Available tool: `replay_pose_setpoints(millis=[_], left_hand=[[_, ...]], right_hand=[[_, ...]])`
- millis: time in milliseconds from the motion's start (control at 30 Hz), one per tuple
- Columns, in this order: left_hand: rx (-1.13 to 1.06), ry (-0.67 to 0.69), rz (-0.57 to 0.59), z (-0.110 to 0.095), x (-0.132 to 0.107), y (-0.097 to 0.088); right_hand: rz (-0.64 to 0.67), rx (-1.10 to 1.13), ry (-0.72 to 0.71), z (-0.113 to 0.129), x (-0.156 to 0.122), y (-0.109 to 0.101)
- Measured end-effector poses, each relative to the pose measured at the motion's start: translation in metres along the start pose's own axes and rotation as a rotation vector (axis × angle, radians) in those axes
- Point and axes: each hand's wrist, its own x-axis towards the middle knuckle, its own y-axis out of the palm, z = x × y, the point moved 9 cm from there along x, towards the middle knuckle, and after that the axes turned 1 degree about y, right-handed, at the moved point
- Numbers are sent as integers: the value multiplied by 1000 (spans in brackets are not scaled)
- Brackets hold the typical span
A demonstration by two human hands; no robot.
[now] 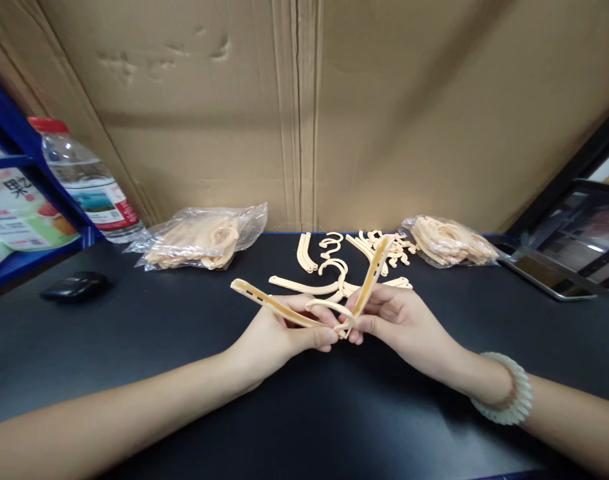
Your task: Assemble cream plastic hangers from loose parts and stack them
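The long beige strip (269, 302) in my left hand (274, 337) lies nearly flat, its long axis running from my fingertips out to the left and slightly up, free end pointing away toward the left bag. The second strip (374, 267) in my right hand (399, 317) stands steeply, its free end pointing up and a little right. Their near ends meet between my thumbs, forming a V just above the black table (149, 320). Both hands are closed in a pinch, thumb against fingers, each on its own strip. A thin curved piece (324, 305) arches across the joint; I cannot tell which hand bears it. Beyond lie loose beige pieces (329, 257), flanked by a clear bag of parts (199, 240) on the left and another bag (452, 241) on the right, against a cardboard wall (294, 100).
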Motion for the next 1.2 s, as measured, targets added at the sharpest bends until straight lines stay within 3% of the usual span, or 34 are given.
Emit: replay_pose_setpoints(millis=[600, 733, 867, 1000, 1200], left_hand=[[-54, 3, -123, 2, -3, -9], [-107, -30, -149, 4, -3, -13], [-126, -32, -216, -7, -1, -29], [-128, 7, -137, -29, 8, -43], [110, -9, -52, -42, 22, -72]], right_hand=[[-70, -13, 3, -3, 0, -1], [-42, -46, -41, 10, 3, -13], [-29, -334, -82, 38, 6, -45], [-37, -624, -124, 60, 7, -72], [90, -896, -71, 48, 10, -84]])
